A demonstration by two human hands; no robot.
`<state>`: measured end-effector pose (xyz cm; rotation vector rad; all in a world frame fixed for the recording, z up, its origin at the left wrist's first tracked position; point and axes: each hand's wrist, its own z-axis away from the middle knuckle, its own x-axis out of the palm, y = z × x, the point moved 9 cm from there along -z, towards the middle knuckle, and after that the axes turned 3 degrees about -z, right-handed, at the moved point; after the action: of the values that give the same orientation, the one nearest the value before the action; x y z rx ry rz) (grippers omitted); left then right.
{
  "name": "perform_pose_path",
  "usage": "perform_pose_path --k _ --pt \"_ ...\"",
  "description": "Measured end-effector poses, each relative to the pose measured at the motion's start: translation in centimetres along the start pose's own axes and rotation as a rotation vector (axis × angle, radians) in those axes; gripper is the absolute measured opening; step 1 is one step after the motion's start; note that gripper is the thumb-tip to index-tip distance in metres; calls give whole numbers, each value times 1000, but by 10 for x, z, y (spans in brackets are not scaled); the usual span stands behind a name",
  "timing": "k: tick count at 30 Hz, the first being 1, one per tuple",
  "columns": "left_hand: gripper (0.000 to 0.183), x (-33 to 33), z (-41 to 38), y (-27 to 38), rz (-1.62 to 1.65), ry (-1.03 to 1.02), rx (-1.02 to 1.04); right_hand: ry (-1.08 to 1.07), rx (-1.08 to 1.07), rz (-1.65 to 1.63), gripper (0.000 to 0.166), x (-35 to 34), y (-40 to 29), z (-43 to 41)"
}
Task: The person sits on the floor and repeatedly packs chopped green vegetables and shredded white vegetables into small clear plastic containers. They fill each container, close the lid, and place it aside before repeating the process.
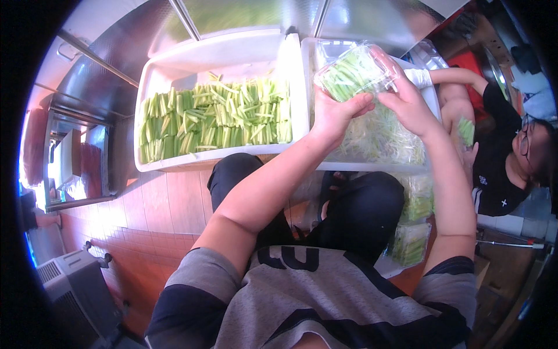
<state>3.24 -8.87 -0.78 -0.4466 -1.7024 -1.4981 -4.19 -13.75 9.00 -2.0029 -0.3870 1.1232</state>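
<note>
Both my hands hold a clear plastic container of cut green stalks (348, 75) above the right white bin. My left hand (338, 109) grips its lower left side, and my right hand (407, 98) has its right end, with the thumb near the lower edge. Clear film or a lid covers the stalks; which of the two I cannot tell. Below my hands, thin pale green shreds (375, 135) lie in the right bin. To the left, cut celery-like stalks (218, 115) lie in rows in a large white plastic bin (174, 163).
A co-worker (497, 152) in a black top sits at the right, one gloved hand (418, 77) reaching to the right bin's far edge. Packed containers of green stalks (409, 244) stand by my right knee. A metal-framed rack (80, 203) and a grey wheeled appliance (78, 292) are at the left.
</note>
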Motion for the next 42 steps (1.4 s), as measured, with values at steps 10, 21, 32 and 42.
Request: perform_pose_path --k 10,21,32,42 --pt "105 21 6 5 -113 -274 178 682 239 -678 26 -21 62 -6" --pt "81 10 1 0 -226 -193 26 406 335 -829 47 -6 61 6" --pt "60 16 1 4 98 -298 -120 359 173 -442 58 -13 42 7" --pt "44 -2 1 -1 66 -13 -108 286 27 -362 80 -10 1 9"
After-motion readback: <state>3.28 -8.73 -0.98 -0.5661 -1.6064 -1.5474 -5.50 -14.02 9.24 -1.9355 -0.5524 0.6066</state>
